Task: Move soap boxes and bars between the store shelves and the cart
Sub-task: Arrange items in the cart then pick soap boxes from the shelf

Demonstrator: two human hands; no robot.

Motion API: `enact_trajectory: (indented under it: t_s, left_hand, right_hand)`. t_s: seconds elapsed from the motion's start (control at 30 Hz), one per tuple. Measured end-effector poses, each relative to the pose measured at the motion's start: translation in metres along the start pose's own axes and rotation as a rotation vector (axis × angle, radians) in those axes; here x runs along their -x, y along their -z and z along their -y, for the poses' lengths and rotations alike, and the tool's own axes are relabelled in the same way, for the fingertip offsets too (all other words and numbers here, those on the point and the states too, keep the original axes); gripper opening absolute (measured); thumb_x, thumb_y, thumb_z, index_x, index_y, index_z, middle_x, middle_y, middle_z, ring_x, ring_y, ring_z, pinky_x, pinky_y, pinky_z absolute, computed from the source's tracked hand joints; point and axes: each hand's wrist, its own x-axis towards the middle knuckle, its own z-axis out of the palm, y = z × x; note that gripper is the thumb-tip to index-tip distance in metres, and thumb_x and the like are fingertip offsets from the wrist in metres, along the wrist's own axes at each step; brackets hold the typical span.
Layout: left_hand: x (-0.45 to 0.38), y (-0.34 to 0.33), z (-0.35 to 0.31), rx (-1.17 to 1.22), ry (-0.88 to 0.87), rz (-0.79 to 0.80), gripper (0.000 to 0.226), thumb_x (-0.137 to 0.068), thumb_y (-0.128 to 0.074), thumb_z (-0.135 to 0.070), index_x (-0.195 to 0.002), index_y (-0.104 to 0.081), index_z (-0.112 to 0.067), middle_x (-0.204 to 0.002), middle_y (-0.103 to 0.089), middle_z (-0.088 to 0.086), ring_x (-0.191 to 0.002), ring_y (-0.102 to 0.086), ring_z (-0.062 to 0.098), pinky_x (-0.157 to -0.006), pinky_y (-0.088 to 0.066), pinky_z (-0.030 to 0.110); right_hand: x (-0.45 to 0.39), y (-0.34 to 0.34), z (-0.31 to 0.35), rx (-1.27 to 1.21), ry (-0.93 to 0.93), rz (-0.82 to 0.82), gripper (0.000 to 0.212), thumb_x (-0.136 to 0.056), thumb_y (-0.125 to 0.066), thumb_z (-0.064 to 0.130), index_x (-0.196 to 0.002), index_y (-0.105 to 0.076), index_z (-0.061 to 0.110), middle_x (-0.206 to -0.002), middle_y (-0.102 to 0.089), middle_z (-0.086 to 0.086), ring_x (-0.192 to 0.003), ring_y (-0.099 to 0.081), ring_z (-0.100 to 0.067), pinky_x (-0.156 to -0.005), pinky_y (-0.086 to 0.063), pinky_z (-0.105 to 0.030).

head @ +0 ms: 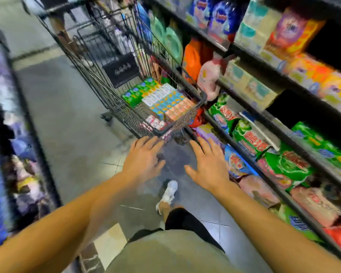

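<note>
Both my left hand (144, 156) and right hand (209, 164) reach empty, fingers spread, toward the cart (202, 96). Soap boxes (165, 101) lie stacked inside: light, stiff cartons, I judge, best pinched across their long sides.

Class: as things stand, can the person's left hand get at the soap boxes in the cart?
Probably yes. The left hand, open and empty, hovers near the cart rim, and the soap boxes lie uncovered under the open top.
</note>
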Motion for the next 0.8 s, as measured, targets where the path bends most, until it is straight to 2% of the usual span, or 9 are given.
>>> enact_trajectory:
  t_s: [0.13,0.27,0.37,0.47,0.57,0.67,0.8]
  left_hand:
    - [-0.046,0.007,0.055,-0.043,0.042,0.009,0.064,-0.075,-0.052,-0.051,-0.124,-0.066,-0.013,-0.127,-0.065,0.011,-0.113,-0.06,0.039,-0.096,-0.046,0.053]
    - [-0.104,0.022,0.105,-0.033,0.049,0.034,0.063,-0.079,-0.064,-0.047,-0.134,-0.058,-0.018,-0.137,-0.058,0.009,-0.125,-0.051,0.038,-0.104,-0.037,0.054]
    - [-0.146,0.031,0.126,-0.019,0.038,0.063,0.063,-0.084,-0.058,-0.048,-0.14,-0.052,-0.022,-0.147,-0.049,0.004,-0.135,-0.041,0.034,-0.113,-0.028,0.056]
    - [-0.179,0.031,0.143,-0.006,0.016,0.094,0.063,-0.085,-0.054,-0.051,-0.142,-0.049,-0.024,-0.148,-0.047,0.002,-0.137,-0.039,0.032,-0.113,-0.027,0.054]
    - [-0.212,0.026,0.161,-0.006,-0.014,0.147,0.064,-0.089,-0.058,-0.049,-0.147,-0.042,-0.027,-0.152,-0.042,-0.002,-0.14,-0.034,0.029,-0.116,-0.023,0.049]
    - [-0.248,0.021,0.183,0.008,-0.064,0.196,0.063,-0.09,-0.057,-0.048,-0.147,-0.043,-0.025,-0.148,-0.047,-0.002,-0.138,-0.037,0.029,-0.113,-0.027,0.049]
    - [-0.3,0.01,0.218,-0.002,-0.188,0.301,0.061,-0.078,-0.057,-0.046,-0.133,-0.059,-0.018,-0.129,-0.062,0.004,-0.123,-0.052,0.036,-0.101,-0.043,0.051]
  right_hand:
    - [-0.08,-0.005,0.02,-0.028,0.041,0.058,0.081,-0.088,-0.063,0.048,-0.154,-0.029,0.014,-0.161,-0.025,-0.011,-0.15,-0.016,-0.037,-0.121,-0.015,-0.053]
    - [-0.159,-0.01,0.038,-0.055,0.037,0.069,0.081,-0.08,-0.063,0.049,-0.147,-0.043,0.008,-0.152,-0.042,-0.017,-0.142,-0.033,-0.044,-0.114,-0.03,-0.058]
    - [-0.212,-0.011,0.048,-0.099,0.023,0.07,0.082,-0.075,-0.057,0.052,-0.144,-0.048,0.009,-0.149,-0.046,-0.016,-0.139,-0.038,-0.043,-0.112,-0.033,-0.058]
    - [-0.248,-0.011,0.05,-0.078,-0.002,0.116,0.083,-0.081,-0.041,0.058,-0.153,-0.033,0.015,-0.159,-0.03,-0.01,-0.148,-0.02,-0.036,-0.12,-0.018,-0.052]
    - [-0.27,-0.015,0.045,-0.105,-0.043,0.149,0.08,-0.091,-0.052,0.053,-0.157,-0.021,0.02,-0.165,-0.014,-0.005,-0.152,-0.005,-0.03,-0.123,-0.008,-0.047]
    - [-0.286,-0.022,0.04,-0.125,-0.11,0.178,0.083,-0.092,-0.055,0.053,-0.158,-0.015,0.022,-0.166,-0.008,-0.002,-0.153,-0.001,-0.027,-0.123,-0.006,-0.046]
    - [-0.308,-0.034,0.044,-0.169,-0.235,0.212,0.084,-0.093,-0.056,0.053,-0.158,-0.014,0.022,-0.166,-0.008,-0.002,-0.153,-0.002,-0.028,-0.123,-0.005,-0.045]
